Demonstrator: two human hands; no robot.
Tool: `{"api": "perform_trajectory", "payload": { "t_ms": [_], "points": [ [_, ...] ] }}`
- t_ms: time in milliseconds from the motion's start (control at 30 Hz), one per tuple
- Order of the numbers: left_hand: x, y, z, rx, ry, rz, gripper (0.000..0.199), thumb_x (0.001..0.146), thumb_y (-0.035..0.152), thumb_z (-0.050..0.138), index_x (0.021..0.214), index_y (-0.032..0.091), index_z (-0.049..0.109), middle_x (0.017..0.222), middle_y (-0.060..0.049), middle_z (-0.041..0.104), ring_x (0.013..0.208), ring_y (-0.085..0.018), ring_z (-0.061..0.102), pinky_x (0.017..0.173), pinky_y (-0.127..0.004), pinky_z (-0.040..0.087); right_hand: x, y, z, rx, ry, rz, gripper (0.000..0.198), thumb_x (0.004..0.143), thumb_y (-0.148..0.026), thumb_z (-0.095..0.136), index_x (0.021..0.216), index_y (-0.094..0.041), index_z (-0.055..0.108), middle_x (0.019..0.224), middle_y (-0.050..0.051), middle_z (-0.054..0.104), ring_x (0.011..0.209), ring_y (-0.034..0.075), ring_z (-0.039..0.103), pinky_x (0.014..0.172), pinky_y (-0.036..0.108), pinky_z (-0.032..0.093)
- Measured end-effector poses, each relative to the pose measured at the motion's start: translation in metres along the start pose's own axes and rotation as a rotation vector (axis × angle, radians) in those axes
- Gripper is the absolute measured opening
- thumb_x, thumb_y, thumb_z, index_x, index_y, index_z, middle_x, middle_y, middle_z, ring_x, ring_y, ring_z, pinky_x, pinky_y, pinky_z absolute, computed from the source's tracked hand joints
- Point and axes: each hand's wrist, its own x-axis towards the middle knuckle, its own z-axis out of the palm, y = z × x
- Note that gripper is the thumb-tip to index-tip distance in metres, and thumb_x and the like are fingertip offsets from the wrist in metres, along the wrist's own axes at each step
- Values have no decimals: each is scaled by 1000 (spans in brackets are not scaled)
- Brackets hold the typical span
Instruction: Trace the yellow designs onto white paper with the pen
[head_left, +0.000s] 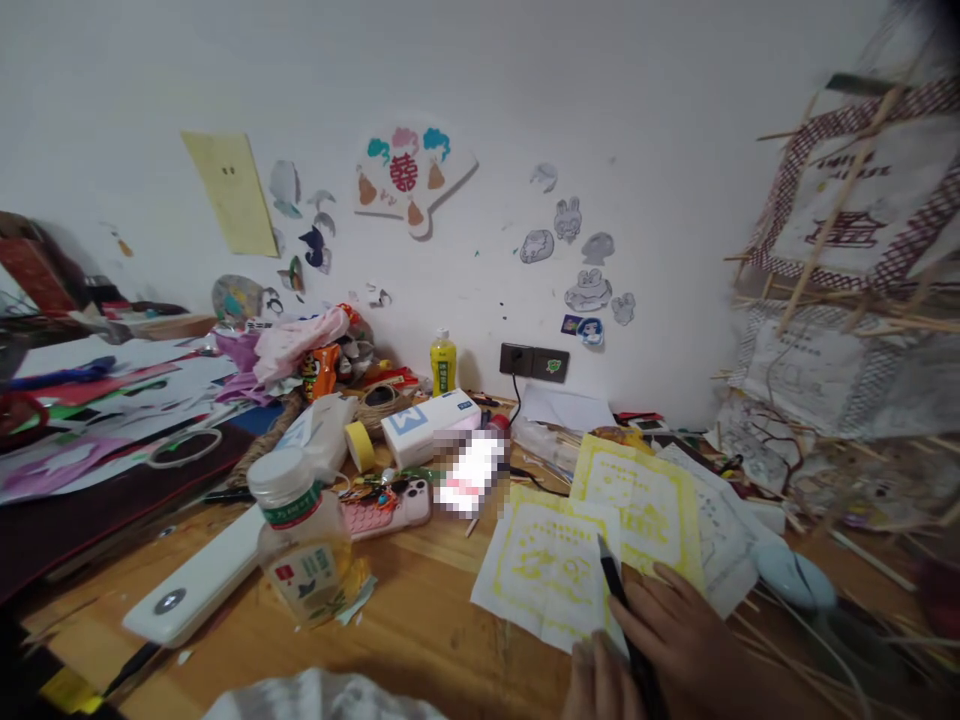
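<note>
My right hand [675,625] is closed around a black pen [613,575], whose pale tip points up and away over the papers. Under the tip lies a white sheet with yellow drawing [544,570], a house-like picture and border marks on it. At the bottom of the view, my left hand [604,685] has its fingertips on that sheet's lower edge; the rest of this hand is cut off. A second sheet with a yellow border [637,500] lies behind, partly under the first. To its right is a sheet with grey drawing [720,530].
A bottle of amber liquid [300,550], a white power bank [199,580] and a pink-cased phone [390,510] stand or lie left. A lit, blurred phone screen [471,475] is behind the sheets. A light-blue mouse [793,577] and stick-framed lanterns [847,215] are right.
</note>
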Motion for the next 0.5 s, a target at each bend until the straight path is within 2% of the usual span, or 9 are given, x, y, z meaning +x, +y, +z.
{"api": "perform_trajectory", "payload": {
  "t_ms": [67, 167, 233, 300, 400, 500],
  "points": [
    [-4, -4, 2, -1, 15, -21, 30, 90, 41, 58, 86, 15, 74, 82, -10, 75, 75, -31, 72, 61, -40, 54, 1, 4, -7, -10, -2, 50, 34, 95, -8, 34, 94, -24, 64, 77, 3, 69, 75, 17, 61, 90, 37, 43],
    [-7, -14, -3, -72, 0, -4, 22, 92, 37, 58, 95, 19, 71, 94, -9, 75, 83, -29, 72, 64, -38, 55, 0, 7, -21, 3, -51, 134, 30, 91, -10, 38, 89, -27, 63, 72, 3, 67, 72, 20, 61, 86, 39, 48],
    [-5, -18, -11, -159, -73, -9, 24, 95, 36, 54, 98, 18, 70, 98, -9, 75, 86, -28, 71, 65, -36, 55, 3, 7, -32, 17, -105, 138, 30, 89, -11, 41, 89, -30, 64, 75, 5, 68, 72, 23, 63, 81, 39, 52],
    [2, -20, -21, -236, -181, -36, 29, 98, 36, 48, 100, 16, 70, 103, -11, 73, 91, -28, 70, 66, -36, 55, 8, 7, -39, 34, -144, 128, 30, 89, -11, 40, 94, -28, 65, 82, 6, 71, 73, 23, 64, 76, 36, 54],
    [11, -27, -37, -315, -318, -2, 27, 99, 31, 46, 109, 17, 67, 113, -12, 70, 99, -30, 68, 73, -39, 55, 14, 7, -37, 68, -158, 162, 32, 90, -9, 40, 106, -23, 65, 91, 7, 74, 77, 20, 68, 71, 31, 56],
    [13, -38, -49, -414, -418, 73, 30, 102, 24, 41, 121, 15, 62, 126, -13, 64, 113, -29, 62, 82, -37, 53, 7, 7, -20, 123, -175, 128, 32, 91, -12, 42, 112, -21, 65, 95, 8, 75, 80, 19, 70, 69, 29, 56]
  ]
}}
